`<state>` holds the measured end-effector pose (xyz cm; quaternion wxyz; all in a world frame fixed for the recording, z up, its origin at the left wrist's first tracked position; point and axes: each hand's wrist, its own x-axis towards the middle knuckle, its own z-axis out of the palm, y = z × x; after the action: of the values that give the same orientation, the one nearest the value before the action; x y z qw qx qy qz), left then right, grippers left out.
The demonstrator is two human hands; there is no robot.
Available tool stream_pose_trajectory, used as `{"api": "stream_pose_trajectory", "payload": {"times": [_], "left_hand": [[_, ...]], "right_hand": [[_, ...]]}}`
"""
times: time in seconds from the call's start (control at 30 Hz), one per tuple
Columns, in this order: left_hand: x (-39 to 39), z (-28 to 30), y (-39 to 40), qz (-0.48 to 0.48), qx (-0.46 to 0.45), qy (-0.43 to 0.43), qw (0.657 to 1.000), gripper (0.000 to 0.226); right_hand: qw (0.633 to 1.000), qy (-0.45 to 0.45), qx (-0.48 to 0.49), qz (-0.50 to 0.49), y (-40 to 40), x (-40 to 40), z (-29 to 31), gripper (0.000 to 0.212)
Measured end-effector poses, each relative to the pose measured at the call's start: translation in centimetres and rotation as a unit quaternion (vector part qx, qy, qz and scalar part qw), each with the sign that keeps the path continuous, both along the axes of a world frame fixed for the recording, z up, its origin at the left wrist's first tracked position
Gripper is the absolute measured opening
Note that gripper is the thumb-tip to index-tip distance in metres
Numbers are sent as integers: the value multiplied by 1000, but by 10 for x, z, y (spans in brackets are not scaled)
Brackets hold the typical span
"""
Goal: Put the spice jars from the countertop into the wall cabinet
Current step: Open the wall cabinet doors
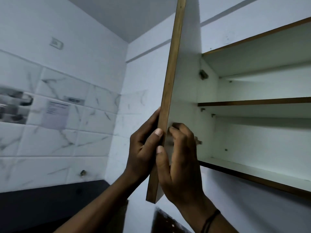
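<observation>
Both hands clasp the open cabinet door (170,91), left hand (143,148) curled round its edge, right hand (178,158) likewise; no spice jars visible; released carelessly, the door could swing shut over the bare shelves (255,103).

Likely home kitchen, tiled wall (55,140), dark countertop (50,207), wall cabinet (252,105)

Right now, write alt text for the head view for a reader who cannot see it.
Both hands grip the edge of an open wall cabinet door, the left hand on its outer side and the right hand on its inner side. The cabinet shows bare white shelves; no spice jars are visible.
</observation>
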<state>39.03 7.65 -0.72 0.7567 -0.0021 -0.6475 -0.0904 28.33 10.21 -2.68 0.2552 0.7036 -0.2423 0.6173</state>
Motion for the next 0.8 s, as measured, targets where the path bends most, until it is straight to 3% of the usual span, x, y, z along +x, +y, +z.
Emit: {"api": "stream_pose_trajectory", "payload": {"times": [0.2, 0.57, 0.8], "left_hand": [[79, 0, -31, -23, 94, 1, 995, 36], [153, -6, -78, 214, 149, 3, 965, 32], [157, -9, -82, 293, 154, -5, 944, 37]], "right_hand": [[998, 59, 17, -13, -36, 62, 0, 51], [974, 187, 86, -99, -102, 131, -8, 65], [970, 196, 100, -102, -113, 141, -15, 65]]}}
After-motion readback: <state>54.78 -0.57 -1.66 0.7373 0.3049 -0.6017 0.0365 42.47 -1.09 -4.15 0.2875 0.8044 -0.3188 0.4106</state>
